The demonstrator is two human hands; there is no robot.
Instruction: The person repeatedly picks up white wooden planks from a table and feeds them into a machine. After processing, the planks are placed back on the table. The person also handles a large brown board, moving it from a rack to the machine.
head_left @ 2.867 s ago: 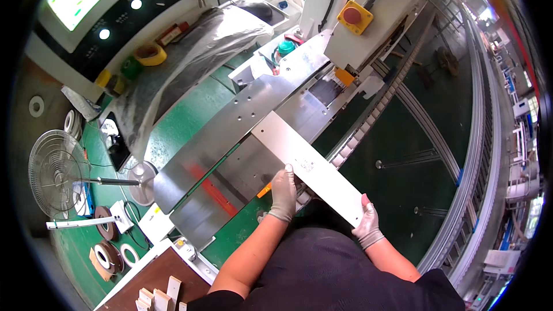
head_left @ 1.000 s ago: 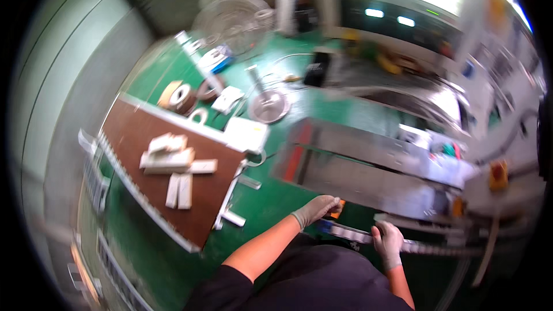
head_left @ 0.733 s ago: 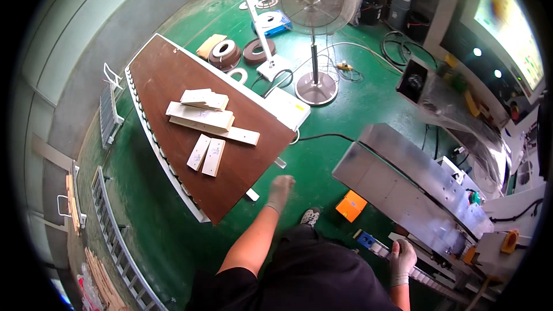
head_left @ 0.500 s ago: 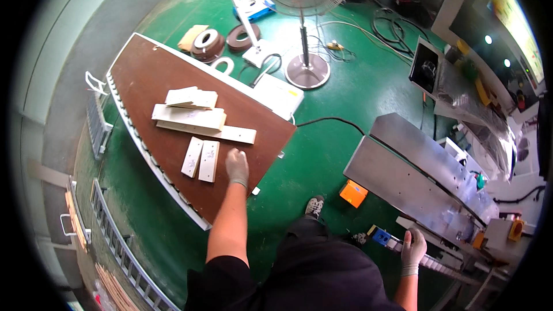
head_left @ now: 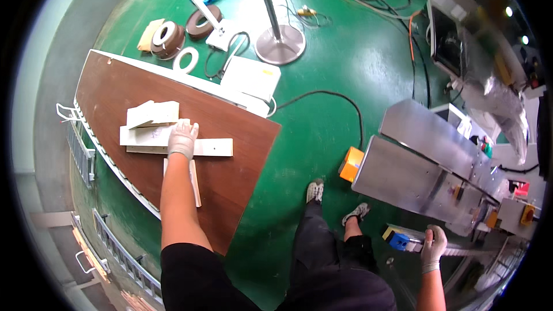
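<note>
My left hand (head_left: 183, 139), in a pale glove, is closed over the right end of a wide white board (head_left: 147, 136); its fingertips are partly hidden. A longer, narrow white strip with holes (head_left: 214, 147) passes beneath that wrist. Short white pieces (head_left: 154, 113) are piled loosely on the far side of the wide board. Other short white pieces (head_left: 194, 184) are mostly covered by my left forearm. All of these rest on a brown tabletop (head_left: 230, 181). Low at the right, my right hand (head_left: 434, 246), also gloved, has curled fingers with nothing visible in them, near a roller rail (head_left: 461, 250).
A stand fan's round base (head_left: 280, 44) and a white box (head_left: 251, 77) are beyond the table. A black cable (head_left: 337, 93) crosses the green floor to an orange block (head_left: 350, 164) beside metal plates (head_left: 403, 178). Rolls of edging (head_left: 168, 40) lie at the far left.
My left hand has moved left and away from me, from beside the short pieces onto the wide board. The view has shifted, and the right hand's fingers look more curled.
</note>
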